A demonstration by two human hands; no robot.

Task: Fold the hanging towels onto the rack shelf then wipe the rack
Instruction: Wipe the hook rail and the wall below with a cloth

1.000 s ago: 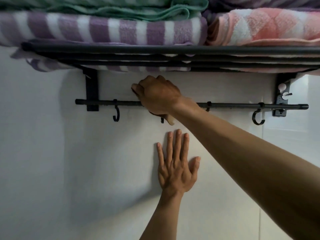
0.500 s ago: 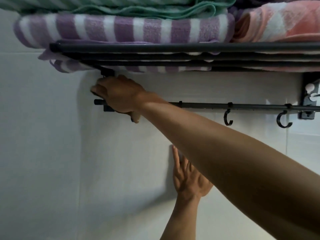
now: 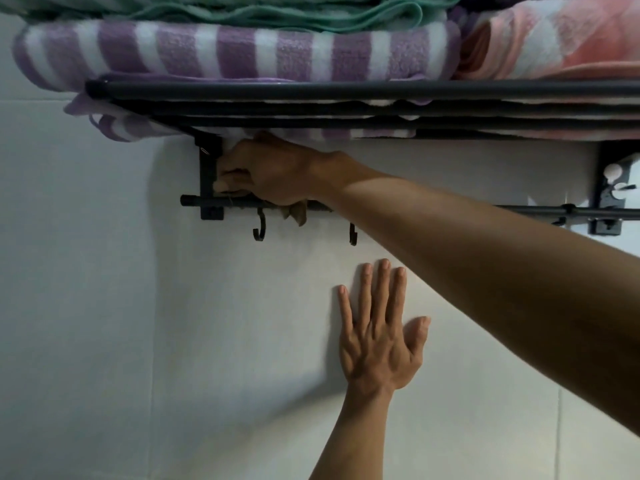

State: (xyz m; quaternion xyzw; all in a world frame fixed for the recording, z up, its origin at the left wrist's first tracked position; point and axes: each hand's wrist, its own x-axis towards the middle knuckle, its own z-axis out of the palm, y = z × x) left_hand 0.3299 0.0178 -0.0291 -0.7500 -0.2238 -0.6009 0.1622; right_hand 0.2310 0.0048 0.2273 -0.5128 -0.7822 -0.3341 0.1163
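A: Where is the cloth [image 3: 294, 212] found relative to the fingers [image 3: 231, 177]?

B: It is bunched inside the right hand [image 3: 270, 169], pressed against the left bracket [image 3: 207, 174] of the black rack [image 3: 346, 90]; a tan scrap is seen hanging below the palm, over the lower rail [image 3: 540, 212].

A: What is noted of materials?

B: Matte metal tubes and curved hooks [image 3: 259, 227]. Fluffy towels are folded on the shelf: a purple-striped towel [image 3: 221, 51], a green towel [image 3: 277, 12] above it, a pink towel [image 3: 561, 39] beside. The wall [image 3: 104, 306] is smooth pale tile.

A: And the fingers?

B: The right ones are curled tight around the cloth. The left hand [image 3: 377, 341] is laid flat on the wall, fingers spread, nothing held.
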